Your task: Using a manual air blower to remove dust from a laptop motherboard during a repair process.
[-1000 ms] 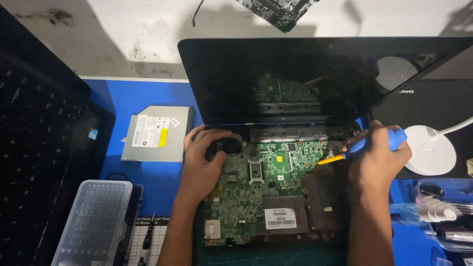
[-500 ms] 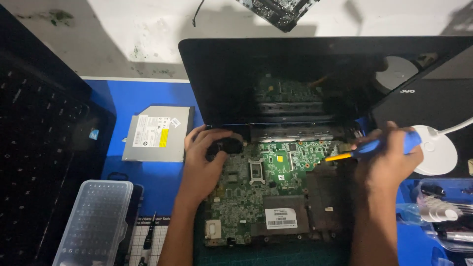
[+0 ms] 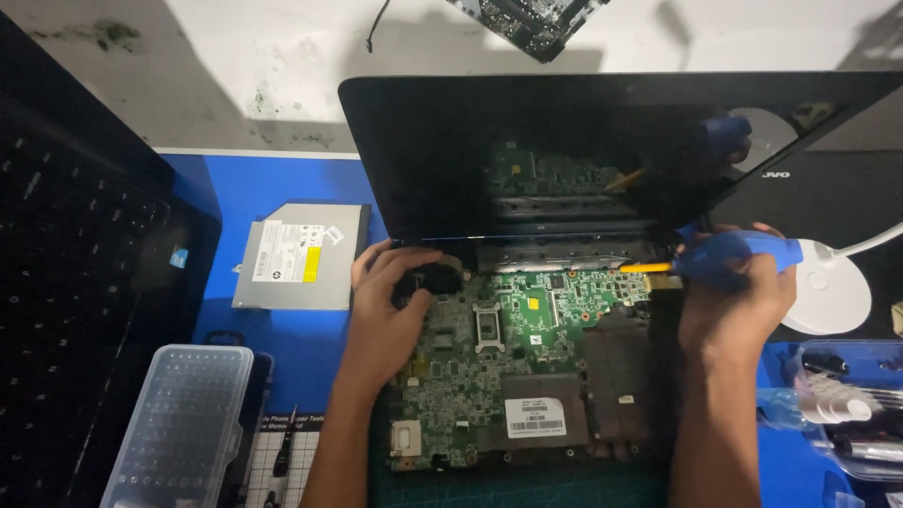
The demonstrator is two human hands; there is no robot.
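A person works over an opened laptop (image 3: 527, 169) on a blue-matted counter (image 3: 282, 179), its dark screen tilted up at the far side and its green circuit board (image 3: 499, 376) laid bare in the near half of the case. The left hand (image 3: 390, 301) rests on the board's far-left corner, its grip curled around a small black part (image 3: 428, 279) just below the hinge, fingers pressed to it. The right hand (image 3: 743, 301) is at the right edge of the case, its grip wrapped tight around the blue handle of a screwdriver (image 3: 724, 259) that lies nearly level, its yellow collar and tip pointing left toward the far-right corner of the board beside the hinge; whether the tip touches the board cannot be told. A white label (image 3: 533, 416) sits on a dark cover near the board's front edge. Left of the laptop, just beside the left hand, lies a silver optical drive (image 3: 301, 256), label up. Nearer on the left stands a clear plastic bit case (image 3: 179, 423), and a second black laptop (image 3: 75, 282) fills the far-left side. To the right, the round white base of a lamp (image 3: 832, 296) sits just beside the right hand, with a clutter of small items (image 3: 837, 404) nearer on that side. A loose circuit board (image 3: 531, 23) lies at the far edge.
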